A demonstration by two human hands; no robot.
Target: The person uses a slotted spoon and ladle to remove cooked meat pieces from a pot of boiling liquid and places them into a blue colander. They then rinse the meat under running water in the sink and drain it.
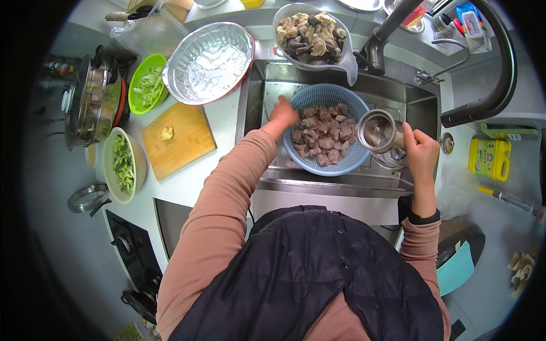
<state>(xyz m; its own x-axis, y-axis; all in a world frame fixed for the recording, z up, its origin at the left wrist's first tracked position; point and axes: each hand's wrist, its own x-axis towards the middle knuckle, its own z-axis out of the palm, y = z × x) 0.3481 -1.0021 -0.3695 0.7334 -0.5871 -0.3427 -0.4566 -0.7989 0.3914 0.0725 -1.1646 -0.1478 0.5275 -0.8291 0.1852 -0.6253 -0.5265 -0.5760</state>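
Observation:
In the metal sink (266,70) a blue plastic colander (326,169) holds many cubes of meat (326,134). My left hand (283,114) is at the colander's upper left rim; its fingers point into the sink, and whether they grip the rim is not clear. My right hand (420,145) holds a clear jug with a metal rim (377,130) by its handle, at the colander's right edge. The jug's mouth faces up toward the camera. A white strainer (315,66) of mushroom-like pieces (315,36) stands behind the colander, at the sink's back edge.
Left of the sink are a foil-lined oval pan (209,64), a green basket of shredded vegetable (147,83), a wooden board (179,140) with a ginger-like piece (167,133), and a bowl of chopped greens (123,166). A dark faucet (477,113) arches at the right, near a yellow jug (488,160).

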